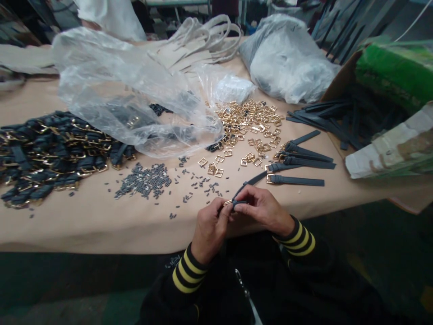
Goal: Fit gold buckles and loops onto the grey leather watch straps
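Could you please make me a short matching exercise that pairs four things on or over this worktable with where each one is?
Column one:
1. Held dark strap
2. Pile of buckled straps
3. Main heap of small dark keeper loops
4. Green plastic

Column two:
A. Near the picture's right edge
B. Between the pile at the picture's left edge and the loose gold buckles
C. In the fingers of the left hand and right hand
D. At the picture's left edge

Right pairs: 1-C, 2-D, 3-B, 4-A
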{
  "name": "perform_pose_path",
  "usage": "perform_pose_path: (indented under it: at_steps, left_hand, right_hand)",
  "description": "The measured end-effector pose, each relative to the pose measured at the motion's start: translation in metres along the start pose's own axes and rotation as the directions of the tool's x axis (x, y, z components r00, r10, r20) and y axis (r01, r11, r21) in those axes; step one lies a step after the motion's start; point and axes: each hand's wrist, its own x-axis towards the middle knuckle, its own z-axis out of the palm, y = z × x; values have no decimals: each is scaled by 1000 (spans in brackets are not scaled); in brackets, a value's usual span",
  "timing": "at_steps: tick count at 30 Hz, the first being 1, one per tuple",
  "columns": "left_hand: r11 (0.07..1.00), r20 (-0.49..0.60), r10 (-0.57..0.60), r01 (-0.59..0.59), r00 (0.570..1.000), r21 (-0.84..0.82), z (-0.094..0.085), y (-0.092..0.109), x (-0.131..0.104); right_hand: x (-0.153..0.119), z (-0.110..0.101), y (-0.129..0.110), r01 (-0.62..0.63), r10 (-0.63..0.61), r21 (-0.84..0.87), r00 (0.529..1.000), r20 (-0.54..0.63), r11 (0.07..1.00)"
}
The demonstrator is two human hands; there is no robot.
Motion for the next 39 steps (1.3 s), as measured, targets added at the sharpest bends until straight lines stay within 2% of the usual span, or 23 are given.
perform_pose_path:
  at_steps: [2,5,9,11,12,14,16,17,19,20,22,25,28,30,34,39]
  left_hand:
    - [1000,20,14,-14,1000,22,0,-1,0]
    - [999,100,32,-31,994,-11,-1,-4,0]
    - [999,131,27,-25,991,-20,-2,-8,1]
    - [999,118,4,0,993,-36,-2,-9,2]
    - [999,108,-11,16,994,-43,-3,-10,2]
    - [998,72,-46,49,996,-44,-5,-10,3]
    - [996,32,-78,79,996,-44,-7,-10,4]
    - [995,24,-89,90,996,-49,-9,-10,4]
    - [992,28,-102,104,994,-66,-10,-9,4]
    - [992,35,-102,104,994,-72,-11,-8,4]
    - [993,48,-94,97,994,-71,-11,-7,3]
    - [994,78,-95,100,992,-55,-10,-5,3]
    - [992,138,-108,115,984,-43,-6,-4,3]
    - [992,167,-109,117,980,-41,-3,-4,3]
    - [990,168,-119,129,979,-49,0,-4,3]
    - [986,146,-138,150,980,-76,2,-6,3]
  right_hand:
    - [0,2,-2,23,-24,-30,999,-26,999]
    - [1,4,-3,16,-15,27,1000,-26,1000]
    - [0,2,-5,2,-4,24,998,66,1000]
    - [-1,-1,-9,43,-41,-22,993,108,999]
    - [-2,-4,-11,85,-78,-72,993,92,994]
    - [-3,-13,-17,183,-192,-241,981,-13,953]
    - [-3,-26,-22,238,-318,-452,942,-109,860]
    - [-3,-33,-23,244,-350,-542,931,-100,804]
    - [-2,-45,-25,237,-284,-666,958,39,707]
    - [-2,-50,-26,229,-193,-704,972,131,673]
    - [-2,-56,-29,208,5,-739,962,274,640]
    - [-3,-54,-35,168,156,-702,915,373,692]
    - [-4,-45,-38,80,218,-557,867,448,827]
    - [-5,-39,-37,21,232,-472,851,471,882]
    - [-6,-33,-31,13,189,-395,862,470,919]
    - [-6,-30,-24,64,120,-406,904,411,911]
